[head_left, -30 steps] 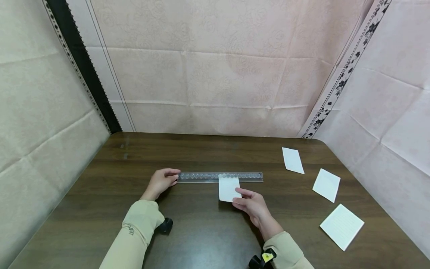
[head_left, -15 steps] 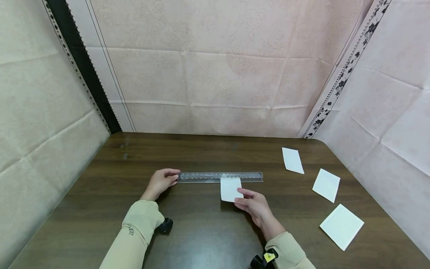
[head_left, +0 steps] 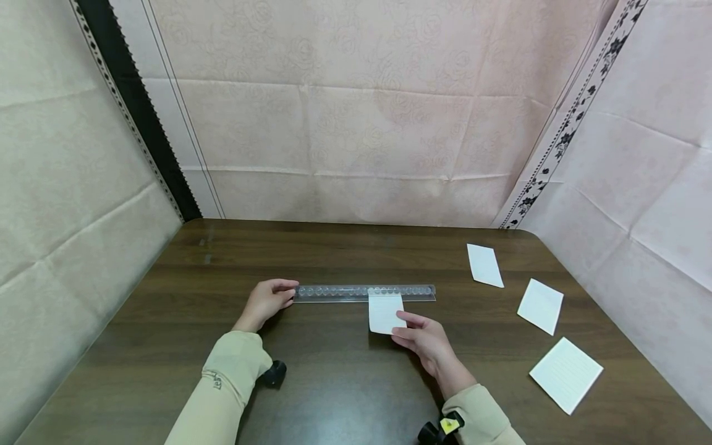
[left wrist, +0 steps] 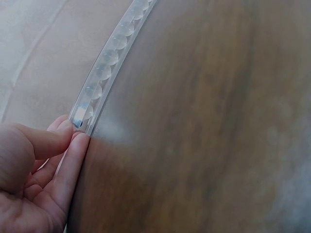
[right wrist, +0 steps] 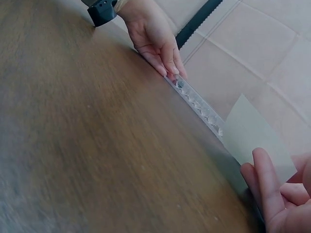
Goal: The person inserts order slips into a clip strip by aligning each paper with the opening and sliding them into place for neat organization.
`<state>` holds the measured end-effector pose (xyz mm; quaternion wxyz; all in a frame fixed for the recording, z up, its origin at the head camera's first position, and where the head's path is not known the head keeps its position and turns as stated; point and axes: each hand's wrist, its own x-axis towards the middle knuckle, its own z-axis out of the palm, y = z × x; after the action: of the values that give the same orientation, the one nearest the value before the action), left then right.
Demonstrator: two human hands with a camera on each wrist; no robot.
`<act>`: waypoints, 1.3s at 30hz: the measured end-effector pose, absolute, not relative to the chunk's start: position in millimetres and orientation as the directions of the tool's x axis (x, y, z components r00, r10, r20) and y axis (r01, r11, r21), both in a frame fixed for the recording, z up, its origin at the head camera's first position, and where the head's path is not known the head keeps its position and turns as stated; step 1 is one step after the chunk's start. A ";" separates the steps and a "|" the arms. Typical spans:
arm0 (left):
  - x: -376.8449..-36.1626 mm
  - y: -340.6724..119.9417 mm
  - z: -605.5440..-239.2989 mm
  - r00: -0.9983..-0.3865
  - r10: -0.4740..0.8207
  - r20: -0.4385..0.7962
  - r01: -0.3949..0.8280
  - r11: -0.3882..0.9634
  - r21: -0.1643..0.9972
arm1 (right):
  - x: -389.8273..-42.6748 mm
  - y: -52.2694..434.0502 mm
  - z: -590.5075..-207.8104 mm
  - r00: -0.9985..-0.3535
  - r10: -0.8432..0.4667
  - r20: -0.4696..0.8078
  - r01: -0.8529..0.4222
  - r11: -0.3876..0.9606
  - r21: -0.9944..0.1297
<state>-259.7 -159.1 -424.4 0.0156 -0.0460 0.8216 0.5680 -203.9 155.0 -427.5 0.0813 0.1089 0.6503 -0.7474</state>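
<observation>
A clear plastic ruler [head_left: 364,292] lies crosswise on the dark wooden table [head_left: 334,383]. My left hand [head_left: 269,300] pinches its left end between thumb and fingers; the left wrist view shows those fingertips [left wrist: 73,145] at the end of the ruler [left wrist: 109,63]. My right hand [head_left: 424,337] pinches the lower right corner of a small white paper [head_left: 385,312], whose top edge meets the ruler right of its middle. In the right wrist view the paper [right wrist: 255,133] stands beside the ruler [right wrist: 199,107], with my fingers [right wrist: 265,187] behind it and the left hand [right wrist: 155,41] at the far end.
Three more white papers lie on the right side of the table: a far one [head_left: 485,265], a middle one [head_left: 541,306] and a larger one [head_left: 565,374] near the right edge. Pale pink cloth walls close in the table at the back and both sides.
My right hand has slid the small paper a little to the right along the ruler. The left hand and the ruler have stayed put.
</observation>
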 end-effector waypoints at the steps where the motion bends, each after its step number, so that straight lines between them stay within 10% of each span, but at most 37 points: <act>1: -259.6 -159.1 -424.3 -0.995 -0.057 -0.079 -0.094 0.348 0.933 | -203.8 155.3 -427.3 -0.963 0.021 -0.267 0.262 -0.142 -0.955; 39: -260.0 -159.6 -424.1 -0.996 -0.049 -0.069 -0.083 0.365 0.927 | -204.9 169.2 -427.0 -0.964 0.018 -0.264 0.259 -0.141 -0.956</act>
<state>-260.0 -159.6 -424.1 0.0149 -0.0399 0.8260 0.5621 -204.9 169.2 -427.0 0.0807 0.1062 0.6506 -0.7476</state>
